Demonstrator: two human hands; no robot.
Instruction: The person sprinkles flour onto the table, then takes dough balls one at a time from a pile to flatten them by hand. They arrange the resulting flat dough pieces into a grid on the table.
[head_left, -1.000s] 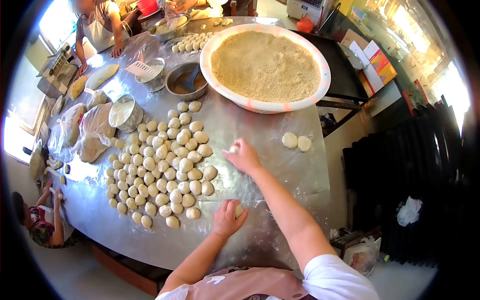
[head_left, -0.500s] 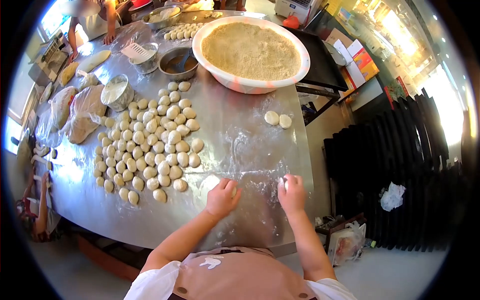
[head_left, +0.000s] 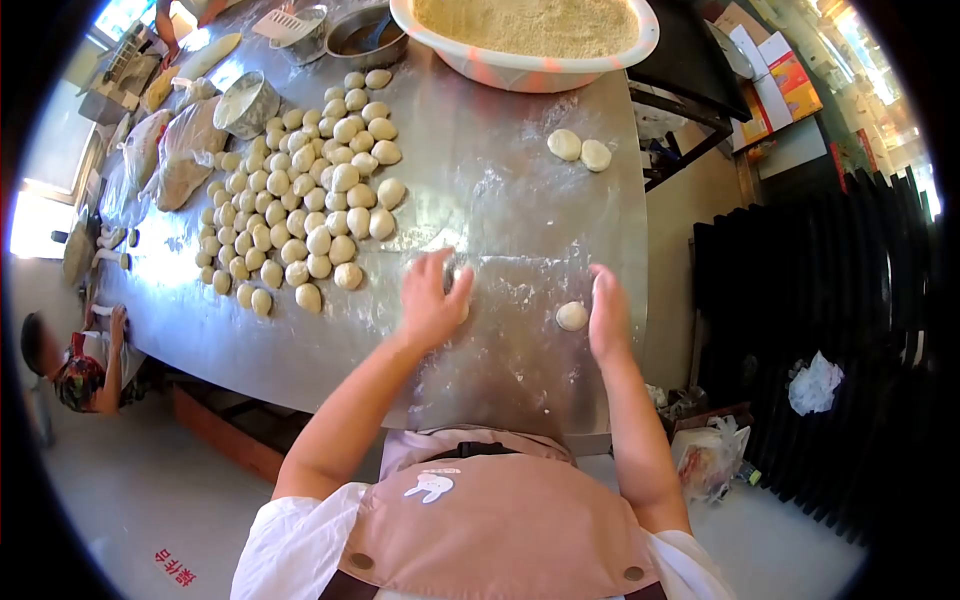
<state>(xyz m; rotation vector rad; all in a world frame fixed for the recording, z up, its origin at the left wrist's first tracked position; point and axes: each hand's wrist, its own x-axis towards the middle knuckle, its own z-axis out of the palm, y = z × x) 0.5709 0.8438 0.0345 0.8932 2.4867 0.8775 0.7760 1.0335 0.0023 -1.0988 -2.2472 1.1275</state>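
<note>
My left hand (head_left: 428, 302) is over the steel table (head_left: 500, 385) with its fingers apart, and a pale edge of a dough ball (head_left: 464, 310) shows beside the thumb, mostly hidden by the hand. Just left of my right hand (head_left: 608, 315) sits a round dough ball (head_left: 572, 317); the hand is upright on its edge, fingers stretched out and a little blurred. Two flattened dough pieces (head_left: 564, 145) lie farther up the table. To the left of my hands spreads a large group of dough balls (head_left: 290, 210).
A wide white basin (head_left: 520, 68) of yellowish crumbly filling stands at the far edge. Behind the dough balls are a flour tub (head_left: 247, 105), a metal bowl (head_left: 368, 48) and bagged dough (head_left: 185, 155). Dark stacked trays (head_left: 800, 310) stand right. Another person (head_left: 90, 370) is at left.
Both hands have opened from curled positions, and the dough ball by my right hand now shows uncovered. The camera view has tilted downward, so the table sits higher in the picture.
</note>
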